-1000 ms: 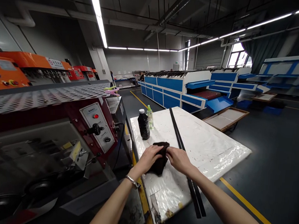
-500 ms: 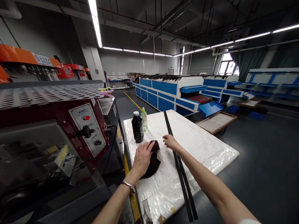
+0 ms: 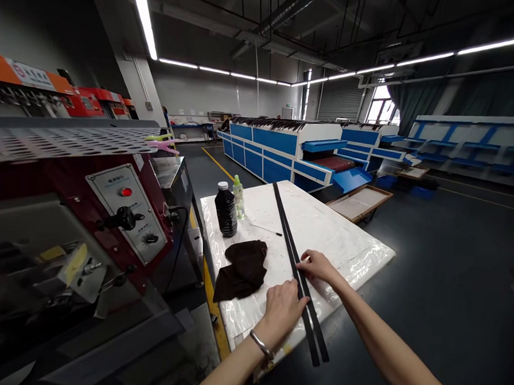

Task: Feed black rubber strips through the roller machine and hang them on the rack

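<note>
Two long narrow black strips lie side by side across the white-covered table (image 3: 349, 237), their near ends hanging past its edge. My left hand (image 3: 284, 310) bends over the left strip (image 3: 311, 340), thumb and fingers closed on its edges. Just beyond it, my right hand (image 3: 321, 267) pinches the right strip (image 3: 320, 338) with its fingertips. A crumpled dark brown cloth (image 3: 243, 272) rests to the left of both hands, touched by neither. Farther back lies a thin stick with a dark tip (image 3: 269, 230).
A black bottle with a white cap (image 3: 226, 211) and a green-topped clear bottle (image 3: 238, 198) stand at the table's back left. Close on the left is a dark red machine with a control panel (image 3: 127, 211). Beyond the table are a blue and white conveyor machine (image 3: 276, 150) and a wooden-framed tray (image 3: 360, 202).
My left hand has left the brown cloth and moved right onto the left strip. My right hand has come nearer, onto the right strip. The thin stick now lies free on the table.
</note>
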### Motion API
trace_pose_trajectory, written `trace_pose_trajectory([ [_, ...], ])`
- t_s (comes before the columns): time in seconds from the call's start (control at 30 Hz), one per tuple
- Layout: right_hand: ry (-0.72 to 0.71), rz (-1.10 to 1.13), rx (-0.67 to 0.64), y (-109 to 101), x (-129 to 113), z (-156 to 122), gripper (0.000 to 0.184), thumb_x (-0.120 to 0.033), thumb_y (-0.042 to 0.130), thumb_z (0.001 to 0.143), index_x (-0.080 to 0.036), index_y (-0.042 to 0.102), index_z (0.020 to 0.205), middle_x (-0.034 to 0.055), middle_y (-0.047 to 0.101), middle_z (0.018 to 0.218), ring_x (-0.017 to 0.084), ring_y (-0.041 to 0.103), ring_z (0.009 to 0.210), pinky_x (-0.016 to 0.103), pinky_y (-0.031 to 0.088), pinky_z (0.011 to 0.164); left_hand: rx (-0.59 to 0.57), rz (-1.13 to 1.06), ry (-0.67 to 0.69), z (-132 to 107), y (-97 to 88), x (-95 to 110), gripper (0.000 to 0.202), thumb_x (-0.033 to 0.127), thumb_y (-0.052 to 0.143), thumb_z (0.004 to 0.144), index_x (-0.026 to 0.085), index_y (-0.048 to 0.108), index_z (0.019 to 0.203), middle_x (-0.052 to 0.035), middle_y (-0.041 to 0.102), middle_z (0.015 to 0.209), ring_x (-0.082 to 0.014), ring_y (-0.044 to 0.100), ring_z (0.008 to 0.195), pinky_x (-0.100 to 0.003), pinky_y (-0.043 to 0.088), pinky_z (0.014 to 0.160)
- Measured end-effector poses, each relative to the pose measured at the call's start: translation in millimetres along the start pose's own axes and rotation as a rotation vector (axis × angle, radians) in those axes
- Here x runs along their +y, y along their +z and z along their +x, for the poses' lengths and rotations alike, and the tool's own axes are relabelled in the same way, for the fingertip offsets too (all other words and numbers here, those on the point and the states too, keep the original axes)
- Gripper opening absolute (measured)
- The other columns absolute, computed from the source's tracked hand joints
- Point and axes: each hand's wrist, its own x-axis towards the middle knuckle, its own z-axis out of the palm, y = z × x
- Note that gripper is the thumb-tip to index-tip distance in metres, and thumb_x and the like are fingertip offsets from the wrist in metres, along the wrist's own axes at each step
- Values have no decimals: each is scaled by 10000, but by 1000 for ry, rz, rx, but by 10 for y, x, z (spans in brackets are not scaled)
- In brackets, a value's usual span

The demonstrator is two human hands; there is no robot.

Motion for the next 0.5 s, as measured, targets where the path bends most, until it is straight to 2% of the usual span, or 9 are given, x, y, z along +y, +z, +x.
trace_pose_trajectory([
  [0.1, 18, 57, 52, 81, 10, -22, 222, -213, 745, 655, -154, 630, 836, -22, 623, 610, 122, 582, 568, 222, 406, 567, -30, -27, -42, 26, 37, -6, 235, 408, 591, 845, 180, 606, 900, -103, 691, 861, -327, 657, 866, -403, 441, 747],
  [0.2, 34, 181, -3, 46, -42, -31, 143, -230, 713, 665, -153, 592, 662, -31, 546, 528, 115, 539, 525, 222, 375, 521, 27, -200, -103, 19, -47, 20, 260, 445, 610, 817, 195, 580, 881, -84, 673, 872, -301, 636, 897, -390, 434, 782],
  [0.27, 18, 292, -50, 0, -109, -108, 192, -309, 647, 743, -157, 572, 653, -19, 537, 534, 119, 540, 519, 224, 383, 497, 53, -522, -193, 15, -106, 119, 342, 504, 586, 814, 188, 559, 943, -86, 654, 904, -277, 619, 922, -378, 441, 800],
  [0.3, -3, 337, -57, -19, -157, -164, 219, -353, 605, 787, -159, 573, 691, -5, 564, 580, 125, 570, 553, 225, 409, 510, 25, -749, -235, 18, -135, 188, 387, 533, 568, 814, 178, 547, 967, -87, 647, 908, -260, 618, 915, -368, 449, 801],
  [0.4, -66, 600, -97, -66, -378, -292, 212, -380, 570, 840, -168, 584, 838, 53, 666, 821, 156, 669, 806, 241, 517, 679, -150, -1418, -270, 16, -266, 377, 465, 590, 553, 785, 161, 508, 960, -44, 607, 784, -189, 616, 706, -340, 489, 708],
  [0.47, -65, 876, -186, -125, -606, -251, 136, -270, 591, 824, -152, 605, 889, 88, 692, 899, 178, 683, 899, 278, 545, 789, -191, -1588, -247, -80, -417, 397, 469, 596, 557, 775, 172, 500, 966, 31, 514, 671, -100, 472, 487, -272, 440, 542],
  [0.5, -59, 996, -227, -173, -745, -181, 106, -201, 589, 807, -137, 616, 887, 99, 700, 878, 183, 691, 873, 290, 555, 798, -188, -1539, -242, -182, -510, 354, 458, 598, 538, 792, 178, 513, 974, 61, 451, 625, -69, 365, 429, -237, 374, 478],
])
